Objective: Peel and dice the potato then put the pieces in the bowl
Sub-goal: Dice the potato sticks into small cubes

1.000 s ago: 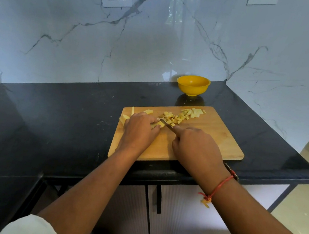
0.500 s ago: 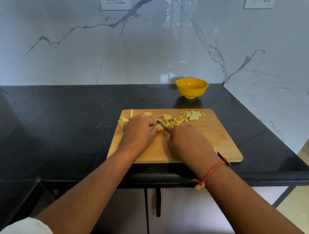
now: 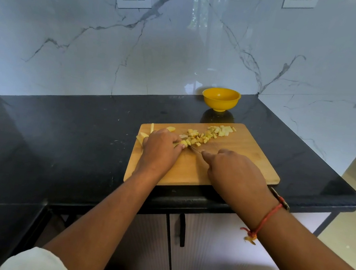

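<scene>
Small yellow potato cubes (image 3: pixel 197 137) lie along the far side of the wooden board (image 3: pixel 232 164). Longer potato strips (image 3: pixel 142 137) sit at its far left corner. The knife (image 3: pixel 195 149) tip is next to the cubes. The yellow bowl (image 3: pixel 221 98) stands upright just past the board.

Single wide-angle camera on the person's head, facing forward and down, close over the cutting board (image 3: pixel 256 149), counter (image 3: pixel 69 143) and marble wall (image 3: pixel 71 41) beyond
</scene>
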A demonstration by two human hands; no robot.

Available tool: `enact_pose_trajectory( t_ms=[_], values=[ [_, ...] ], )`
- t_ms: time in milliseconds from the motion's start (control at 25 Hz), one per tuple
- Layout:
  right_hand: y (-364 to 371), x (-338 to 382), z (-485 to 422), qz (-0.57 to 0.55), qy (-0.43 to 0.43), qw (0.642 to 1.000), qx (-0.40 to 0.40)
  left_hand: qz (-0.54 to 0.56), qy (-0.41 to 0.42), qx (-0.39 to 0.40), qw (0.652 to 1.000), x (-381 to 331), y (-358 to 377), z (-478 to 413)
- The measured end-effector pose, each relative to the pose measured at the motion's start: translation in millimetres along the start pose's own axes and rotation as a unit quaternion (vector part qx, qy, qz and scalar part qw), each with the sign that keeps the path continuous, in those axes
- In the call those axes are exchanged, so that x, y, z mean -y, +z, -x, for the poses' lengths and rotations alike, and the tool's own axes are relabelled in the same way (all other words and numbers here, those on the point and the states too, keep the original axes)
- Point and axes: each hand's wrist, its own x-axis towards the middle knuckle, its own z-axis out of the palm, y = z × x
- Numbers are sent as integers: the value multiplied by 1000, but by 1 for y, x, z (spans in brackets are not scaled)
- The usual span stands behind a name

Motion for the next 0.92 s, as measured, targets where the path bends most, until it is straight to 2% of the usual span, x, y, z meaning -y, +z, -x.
enact_pose_trajectory(
  t_ms=[120, 400, 560, 920],
  values=[
    [0, -7, -3, 1, 7, 999, -41, -10, -4, 5, 1000, -2, -3, 0],
    [-10, -7, -2, -169, 58, 983, -53, 3, -16, 5, 1000, -2, -3, 2],
    [-7, 7, -6, -143, 43, 986, -79, 10, -30, -6, 999, 1, -1, 2],
    [-1, 16, -5, -132, 53, 987, -75, 20, -25, -19, 999, 2, -2, 3]
  ],
)
